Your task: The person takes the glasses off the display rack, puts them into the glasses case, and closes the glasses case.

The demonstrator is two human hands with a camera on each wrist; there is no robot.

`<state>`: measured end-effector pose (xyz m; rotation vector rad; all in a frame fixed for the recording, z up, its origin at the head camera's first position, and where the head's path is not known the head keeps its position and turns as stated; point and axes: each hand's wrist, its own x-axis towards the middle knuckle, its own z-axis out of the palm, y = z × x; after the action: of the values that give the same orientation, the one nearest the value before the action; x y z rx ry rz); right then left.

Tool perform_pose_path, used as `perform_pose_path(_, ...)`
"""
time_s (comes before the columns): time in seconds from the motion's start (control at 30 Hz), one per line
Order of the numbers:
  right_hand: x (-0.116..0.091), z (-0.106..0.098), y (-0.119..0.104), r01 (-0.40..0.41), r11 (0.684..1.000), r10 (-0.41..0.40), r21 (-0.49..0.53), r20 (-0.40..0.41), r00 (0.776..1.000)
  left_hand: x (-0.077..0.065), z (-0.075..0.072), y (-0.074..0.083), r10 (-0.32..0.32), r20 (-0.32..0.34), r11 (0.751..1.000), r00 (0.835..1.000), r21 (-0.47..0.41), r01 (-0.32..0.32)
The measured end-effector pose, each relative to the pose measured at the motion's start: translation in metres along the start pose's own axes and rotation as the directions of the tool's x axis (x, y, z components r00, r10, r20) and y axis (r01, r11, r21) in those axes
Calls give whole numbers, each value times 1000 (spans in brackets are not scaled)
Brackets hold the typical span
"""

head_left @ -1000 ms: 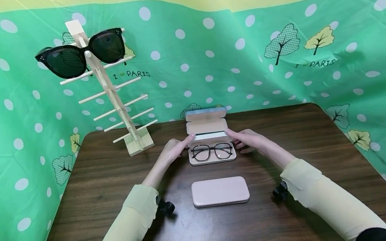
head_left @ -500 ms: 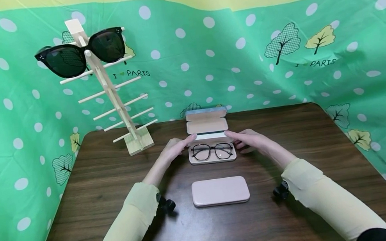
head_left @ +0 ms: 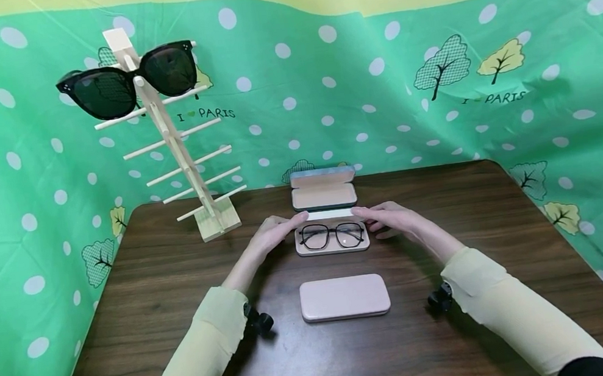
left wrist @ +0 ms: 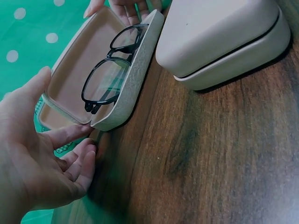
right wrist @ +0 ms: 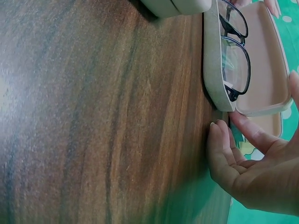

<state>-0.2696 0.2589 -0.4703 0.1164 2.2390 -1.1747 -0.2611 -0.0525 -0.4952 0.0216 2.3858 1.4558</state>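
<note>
An open pale pink glasses case point(head_left: 332, 250) stands on the table, its lid point(head_left: 329, 214) raised and leaning forward. Inside lie black-framed eyeglasses point(head_left: 331, 229) with clear lenses. My left hand point(head_left: 273, 231) holds the case at its left end: the thumb point(left wrist: 42, 81) presses the lid's edge and the index finger lies by the hinge corner. At the opposite end my right hand point(head_left: 395, 218) holds it likewise, thumb at the lid's edge, index finger point(right wrist: 252, 130) at the hinge corner. Remaining fingers of both hands curl loosely beside the case.
A closed pink glasses case point(head_left: 344, 297) lies nearer me. Behind the held case another case point(head_left: 324, 196) stands open. At the back left a wooden display stand point(head_left: 183, 160) with several pegs bears black sunglasses point(head_left: 104, 94). A green patterned cloth point(head_left: 324, 87) hangs behind the table.
The lid of the held case has tipped slightly forward and down, with both thumbs moving along with it. The eyeglasses, the other cases and the stand stay in place.
</note>
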Motion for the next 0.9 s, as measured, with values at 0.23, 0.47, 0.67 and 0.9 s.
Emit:
perform_pose_path(0.23,-2,-2,0,19,1000,-19,-4,18,1000,-1,-1,0,-2,4,999,1000,43,1)
perform_pose_path(0.47,-2,-2,1,28,1000,-28,0,22,999,-3,-4,3,-44,24,998,999,42,43)
perform_pose_path(0.67,-2,-1,1,38,999,-38,3,24,999,-5,-8,5,-87,86,994,992,67,82)
perform_pose_path(0.9,-3,-2,2,60,998,-58,-31,45,997,-2,-9,3,-98,139,995,985,37,94)
